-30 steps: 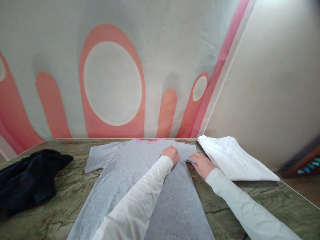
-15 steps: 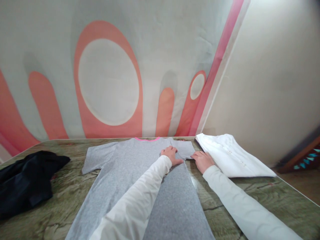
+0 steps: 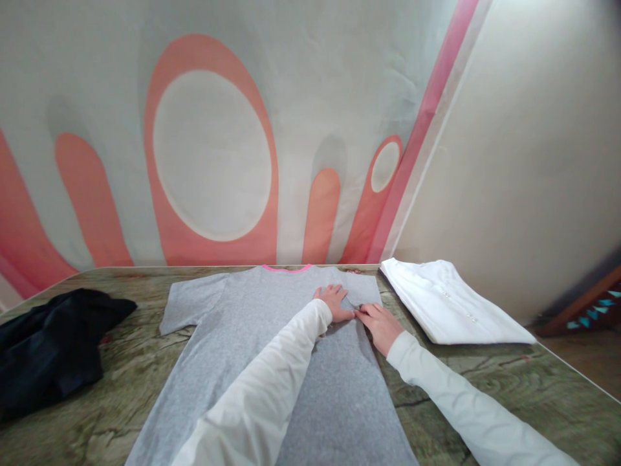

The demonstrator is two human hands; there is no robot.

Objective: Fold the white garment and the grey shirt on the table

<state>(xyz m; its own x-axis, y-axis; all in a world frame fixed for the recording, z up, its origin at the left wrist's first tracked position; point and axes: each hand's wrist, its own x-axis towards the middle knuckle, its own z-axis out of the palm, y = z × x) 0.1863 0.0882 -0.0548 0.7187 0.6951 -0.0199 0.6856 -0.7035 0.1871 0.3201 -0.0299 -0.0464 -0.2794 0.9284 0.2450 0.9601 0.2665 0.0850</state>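
A grey T-shirt (image 3: 252, 343) with a pink neckline lies spread on the table, its collar toward the far edge. My left hand (image 3: 334, 303) rests on the shirt near the right-hand sleeve, fingers spread and lying flat. Close beside it, my right hand (image 3: 380, 323) has its fingers pressed together on the shirt's edge at the underarm, where the sleeve meets the side. The fingertips of both hands nearly meet. Part of the sleeve's lower edge is hidden behind my right hand.
A folded white garment (image 3: 456, 304) with small buttons lies at the table's right. Crumpled black cloth (image 3: 53, 349) lies on the left of the wood-patterned table (image 3: 130, 369). Behind the far edge stands a wall (image 3: 310, 97) with coral shapes.
My right hand has moved left from the sleeve's outer end to the underarm, close to my left hand. The sleeve lies a little straighter. My left hand has hardly moved.
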